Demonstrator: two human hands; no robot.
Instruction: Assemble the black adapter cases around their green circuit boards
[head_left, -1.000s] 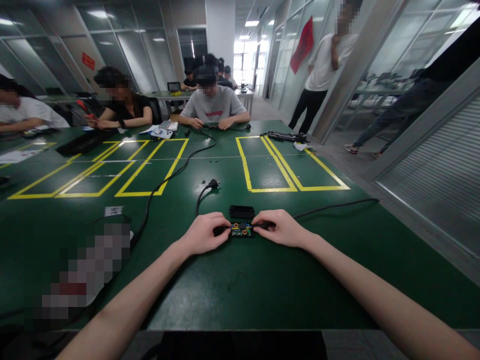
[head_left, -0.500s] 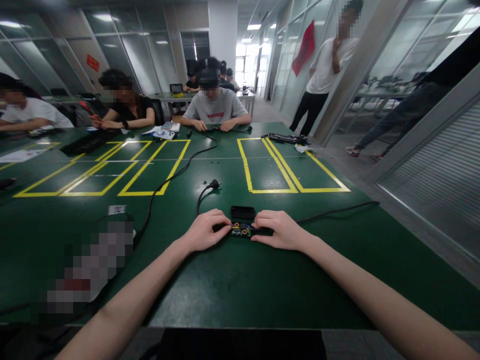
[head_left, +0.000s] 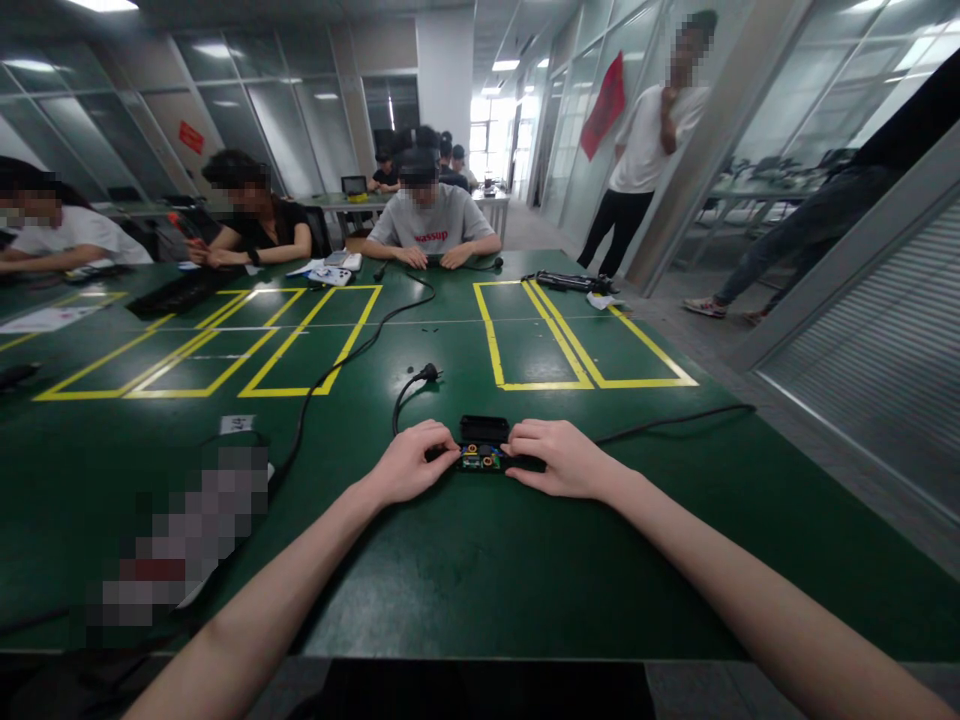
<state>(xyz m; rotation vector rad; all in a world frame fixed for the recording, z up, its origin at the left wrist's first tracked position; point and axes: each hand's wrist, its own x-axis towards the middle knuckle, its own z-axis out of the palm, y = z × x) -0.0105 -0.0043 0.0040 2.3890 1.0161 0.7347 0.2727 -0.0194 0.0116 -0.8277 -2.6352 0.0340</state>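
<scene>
An opened power adapter lies on the green table in front of me, its circuit board (head_left: 481,458) showing coils and coloured wires inside a black lower casing. Just behind it sits the black casing cover (head_left: 484,428), hollow side visible. My left hand (head_left: 412,462) pinches the adapter's left end between thumb and fingertips. At the other end, my right hand (head_left: 559,458) has its thumb and fingers closed around the right edge, where a black cable (head_left: 675,422) leads off to the right. The exact fingertip contact is partly hidden on both sides.
A black mains plug (head_left: 427,373) stands behind my left hand on its short cord. To the left lies a blurred power strip (head_left: 199,520) with a long black cable. Yellow tape outlines (head_left: 532,385) mark the table. Across it, a person in grey (head_left: 431,222) works with both hands.
My left fingertips have shifted slightly left along the adapter's end, uncovering a little more of the board. My right hand stays nearly still. The view has tilted slightly.
</scene>
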